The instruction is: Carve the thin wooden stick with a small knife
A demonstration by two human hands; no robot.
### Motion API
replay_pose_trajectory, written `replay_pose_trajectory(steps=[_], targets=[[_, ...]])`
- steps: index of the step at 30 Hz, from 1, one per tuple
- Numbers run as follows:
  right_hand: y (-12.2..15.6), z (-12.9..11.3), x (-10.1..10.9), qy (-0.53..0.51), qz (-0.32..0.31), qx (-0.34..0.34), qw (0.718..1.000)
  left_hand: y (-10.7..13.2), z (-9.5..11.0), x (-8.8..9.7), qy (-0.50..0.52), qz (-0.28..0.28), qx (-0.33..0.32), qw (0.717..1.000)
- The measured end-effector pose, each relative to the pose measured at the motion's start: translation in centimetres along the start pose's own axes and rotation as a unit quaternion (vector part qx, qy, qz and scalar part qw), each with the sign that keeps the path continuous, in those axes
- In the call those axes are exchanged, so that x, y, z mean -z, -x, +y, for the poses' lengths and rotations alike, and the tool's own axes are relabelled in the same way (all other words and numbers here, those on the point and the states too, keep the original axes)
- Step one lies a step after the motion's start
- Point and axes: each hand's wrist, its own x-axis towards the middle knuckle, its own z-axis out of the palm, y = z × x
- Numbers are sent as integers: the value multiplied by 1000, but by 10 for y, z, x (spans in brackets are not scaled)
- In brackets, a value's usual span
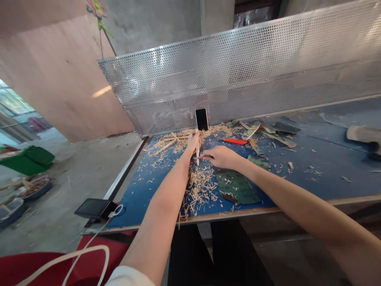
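Observation:
My left hand [193, 143] is closed around a thin pale wooden stick [197, 153] held upright over the blue tabletop [312, 159]. My right hand [218, 156] is closed just to the right of the stick's lower end, pinching a small tool whose shape I cannot make out, its tip against the stick. A heap of pale wood shavings [199, 186] lies under and in front of both hands.
A phone [201, 119] leans against the perforated metal screen [238, 67] behind. An orange-handled cutter [235, 141], green mat pieces [236, 186] and wood scraps lie to the right. A dark device [93, 207] with a white cable sits at the table's left corner.

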Motion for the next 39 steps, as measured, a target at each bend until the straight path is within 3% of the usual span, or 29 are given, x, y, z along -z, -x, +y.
replay_pose_trajectory(steps=[8,13,18,29,35,39], targets=[[-1,16,1,-32,44,-37,998,7,4,2,2,-31,-38,999],[-4,30,-4,-82,13,3,997,11,10,2,43,-49,-25,998],[-11,40,-14,-47,13,-12,999,13,13,1,40,-74,11,996],[-23,36,-28,-121,48,-36,991,3,2,-2,9,-62,-16,998],[-25,31,-28,-150,26,-42,987,0,0,1,31,-64,-17,997],[-18,24,-26,-165,-16,3,986,-1,0,0,34,-54,-7,998]])
